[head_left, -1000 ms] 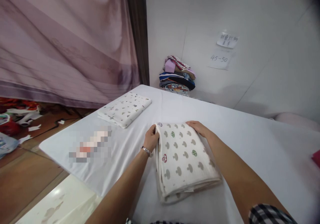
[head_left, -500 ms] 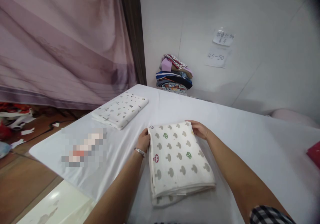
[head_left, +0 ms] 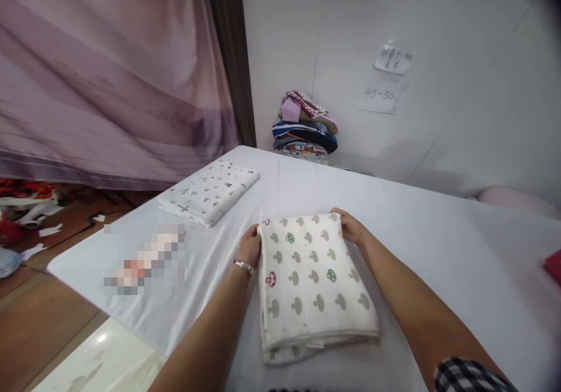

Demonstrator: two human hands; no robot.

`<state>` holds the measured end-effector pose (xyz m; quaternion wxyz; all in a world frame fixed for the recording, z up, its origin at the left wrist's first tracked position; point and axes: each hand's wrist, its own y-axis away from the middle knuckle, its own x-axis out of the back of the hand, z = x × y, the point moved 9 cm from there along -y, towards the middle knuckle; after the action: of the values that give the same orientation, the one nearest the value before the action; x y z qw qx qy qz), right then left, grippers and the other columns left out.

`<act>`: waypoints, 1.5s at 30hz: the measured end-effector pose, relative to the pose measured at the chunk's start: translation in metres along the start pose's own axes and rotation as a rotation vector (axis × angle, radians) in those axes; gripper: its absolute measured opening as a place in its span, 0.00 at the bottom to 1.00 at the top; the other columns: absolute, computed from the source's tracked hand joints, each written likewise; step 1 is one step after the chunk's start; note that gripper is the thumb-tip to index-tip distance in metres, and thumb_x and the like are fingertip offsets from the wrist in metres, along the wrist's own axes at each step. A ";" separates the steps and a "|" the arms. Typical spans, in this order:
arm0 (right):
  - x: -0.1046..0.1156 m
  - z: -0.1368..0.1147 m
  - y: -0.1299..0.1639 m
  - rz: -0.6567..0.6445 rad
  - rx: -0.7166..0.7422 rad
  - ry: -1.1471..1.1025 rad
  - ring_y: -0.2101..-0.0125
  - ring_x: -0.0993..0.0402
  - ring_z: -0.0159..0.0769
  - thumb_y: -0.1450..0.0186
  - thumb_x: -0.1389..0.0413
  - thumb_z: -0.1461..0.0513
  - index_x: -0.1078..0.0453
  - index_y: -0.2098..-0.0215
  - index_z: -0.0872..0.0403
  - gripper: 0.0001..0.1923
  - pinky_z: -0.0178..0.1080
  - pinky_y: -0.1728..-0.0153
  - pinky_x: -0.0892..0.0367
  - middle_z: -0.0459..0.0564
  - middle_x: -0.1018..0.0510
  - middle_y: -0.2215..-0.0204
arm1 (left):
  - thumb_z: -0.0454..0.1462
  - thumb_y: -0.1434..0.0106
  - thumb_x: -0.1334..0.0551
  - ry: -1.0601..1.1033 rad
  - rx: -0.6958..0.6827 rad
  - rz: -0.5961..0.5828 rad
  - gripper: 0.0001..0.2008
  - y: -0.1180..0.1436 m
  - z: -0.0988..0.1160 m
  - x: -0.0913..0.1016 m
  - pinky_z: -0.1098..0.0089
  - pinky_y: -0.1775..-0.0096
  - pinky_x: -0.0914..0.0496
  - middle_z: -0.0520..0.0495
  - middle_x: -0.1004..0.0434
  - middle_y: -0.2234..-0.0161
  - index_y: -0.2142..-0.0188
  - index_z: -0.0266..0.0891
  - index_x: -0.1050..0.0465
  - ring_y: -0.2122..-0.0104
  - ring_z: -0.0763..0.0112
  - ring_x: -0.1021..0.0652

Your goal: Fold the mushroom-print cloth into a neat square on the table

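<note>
A folded white cloth with grey, green and red mushroom prints (head_left: 312, 281) lies on the white table (head_left: 429, 246) in front of me. My left hand (head_left: 249, 246), with a bracelet at the wrist, grips the cloth's far left corner. My right hand (head_left: 350, 227) grips its far right corner. Both hands pinch the far edge of the stacked layers.
A second folded patterned cloth (head_left: 209, 191) lies on the table at the far left. A pile of coloured folded clothes (head_left: 305, 125) sits against the white wall, under two paper notes (head_left: 385, 77). A pink curtain (head_left: 109, 70) hangs on the left. A red item (head_left: 554, 266) shows at the right edge.
Both hands have kept hold of the far corners and drawn the folded cloth slightly nearer and straighter on the table. My view has shifted a little to the right.
</note>
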<state>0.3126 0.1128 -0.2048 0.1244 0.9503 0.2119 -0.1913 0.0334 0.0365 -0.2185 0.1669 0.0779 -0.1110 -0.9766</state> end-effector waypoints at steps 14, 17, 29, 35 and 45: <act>0.018 0.000 0.003 0.133 -0.074 0.370 0.70 0.27 0.35 0.57 0.43 0.68 0.26 0.66 0.53 0.19 0.39 0.64 0.34 0.46 0.21 0.70 | 0.41 0.59 0.33 -0.127 -0.063 -0.177 0.23 -0.004 0.015 -0.023 0.65 0.63 0.30 0.49 0.21 0.70 0.61 0.38 0.26 0.66 0.62 0.23; 0.027 -0.006 0.006 0.227 -0.029 0.523 0.66 0.27 0.38 0.55 0.43 0.67 0.25 0.64 0.52 0.18 0.41 0.61 0.34 0.47 0.21 0.68 | 0.40 0.60 0.32 -0.126 -0.075 -0.138 0.24 -0.005 0.015 -0.019 0.67 0.63 0.30 0.48 0.21 0.69 0.61 0.37 0.27 0.67 0.64 0.23; -0.042 -0.015 0.067 0.292 0.290 1.415 0.37 0.56 0.46 0.37 0.52 0.52 0.37 0.44 0.49 0.24 0.55 0.40 0.60 0.51 0.45 0.38 | 0.40 0.56 0.36 -0.091 -0.088 -0.040 0.20 -0.001 0.012 -0.002 0.74 0.74 0.36 0.50 0.25 0.74 0.62 0.35 0.30 0.77 0.75 0.28; -0.079 -0.002 0.084 0.258 0.226 1.767 0.37 0.60 0.49 0.34 0.57 0.52 0.43 0.40 0.53 0.27 0.59 0.41 0.69 0.56 0.49 0.37 | 0.40 0.51 0.38 -0.213 -0.181 0.028 0.15 0.003 0.015 -0.001 0.69 0.65 0.32 0.46 0.22 0.68 0.63 0.37 0.28 0.68 0.67 0.24; -0.134 0.039 0.106 -0.045 0.174 1.755 0.36 0.64 0.46 0.33 0.60 0.47 0.53 0.35 0.51 0.32 0.54 0.39 0.62 0.54 0.58 0.35 | 0.41 0.47 0.39 -0.377 -0.255 0.045 0.11 0.002 0.020 0.002 0.67 0.60 0.33 0.47 0.21 0.65 0.64 0.41 0.26 0.64 0.65 0.24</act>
<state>0.2362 -0.0401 -0.1682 -0.1598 0.7561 0.2344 0.5898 0.0286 0.0378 -0.1986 0.1737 -0.1303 -0.0177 -0.9760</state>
